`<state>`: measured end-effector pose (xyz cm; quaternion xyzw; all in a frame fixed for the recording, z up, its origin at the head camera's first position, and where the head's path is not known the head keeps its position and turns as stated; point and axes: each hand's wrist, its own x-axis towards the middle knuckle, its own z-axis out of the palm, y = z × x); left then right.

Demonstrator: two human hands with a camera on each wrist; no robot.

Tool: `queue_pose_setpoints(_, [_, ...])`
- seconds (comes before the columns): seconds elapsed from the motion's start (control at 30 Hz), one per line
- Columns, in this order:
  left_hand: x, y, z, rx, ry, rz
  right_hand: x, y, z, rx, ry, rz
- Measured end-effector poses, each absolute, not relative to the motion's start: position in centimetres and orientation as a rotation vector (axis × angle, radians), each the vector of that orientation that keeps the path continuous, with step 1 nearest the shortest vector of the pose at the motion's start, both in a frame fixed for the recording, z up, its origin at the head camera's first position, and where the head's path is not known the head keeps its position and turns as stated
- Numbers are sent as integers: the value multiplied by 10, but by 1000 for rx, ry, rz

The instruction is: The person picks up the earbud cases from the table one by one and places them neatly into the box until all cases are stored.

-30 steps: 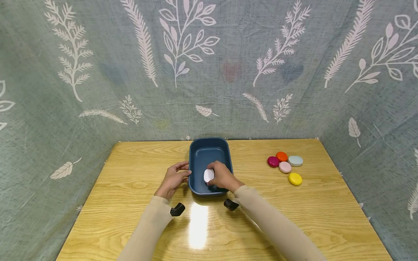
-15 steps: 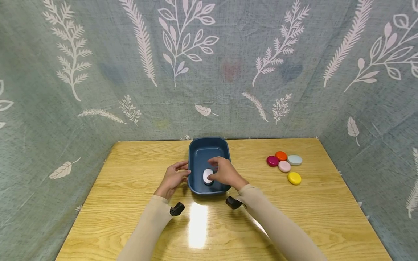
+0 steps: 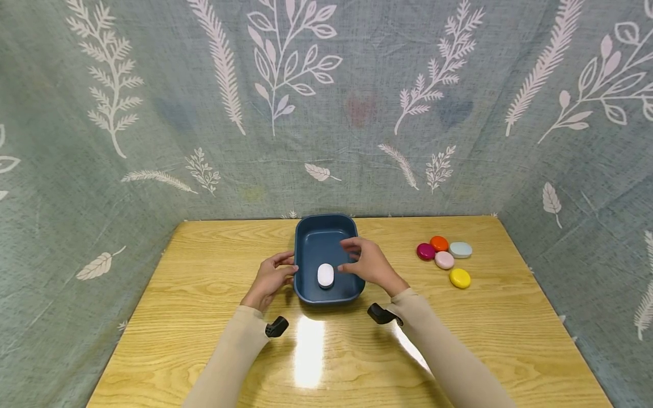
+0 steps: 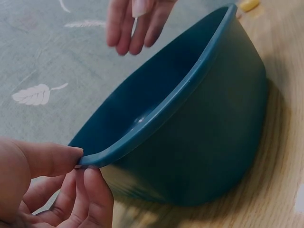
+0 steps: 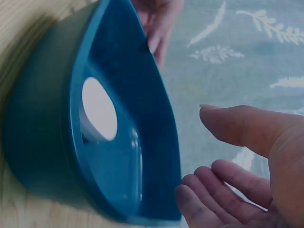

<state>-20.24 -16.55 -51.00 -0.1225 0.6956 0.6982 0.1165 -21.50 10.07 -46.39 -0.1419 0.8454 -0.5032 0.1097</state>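
A dark blue rectangular tub (image 3: 321,243) with rounded corners stands on the wooden table. Inside it, towards the near end, lies a white oval block (image 3: 325,275) with a flat, pale top. My left hand (image 3: 269,279) pinches the tub's left rim; in the left wrist view the thumb is on the rim and the fingers lie beneath it. My right hand (image 3: 374,263) hovers at the tub's right rim, thumb and fingers spread apart with nothing between them. In the right wrist view the white block shows as thick, tilted in that picture, and away from the right hand.
To the right lie several smooth oval pieces: orange (image 3: 439,243), dark pink (image 3: 425,251), light pink (image 3: 444,260), pale blue (image 3: 461,250) and yellow (image 3: 460,278). A leaf-patterned grey-green cloth (image 3: 316,153) rises behind the table and on both sides.
My right hand has let go of the white block and drawn back up and right to the tub's right rim. The block stays in the tub; my left hand keeps its hold.
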Motion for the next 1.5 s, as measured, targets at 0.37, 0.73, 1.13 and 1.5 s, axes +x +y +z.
queue_pose_setpoints(0.37, [-202,-166,-510,-344,2039,2046,-219,132,-458,-359,2508,-1585])
queue_pose_setpoints(0.73, [-202,-166,-511,-354,2034,2039,-217,167,-462,-252,2506,-1666])
queue_pose_setpoints(1.13, [-201,-166,-510,-351,2032,2043,-208,200,-465,-188,2525,-1691])
queue_pose_setpoints(1.5, [-203,-166,-513,-352,2025,2054,-199,233,-471,-129,2549,-1678])
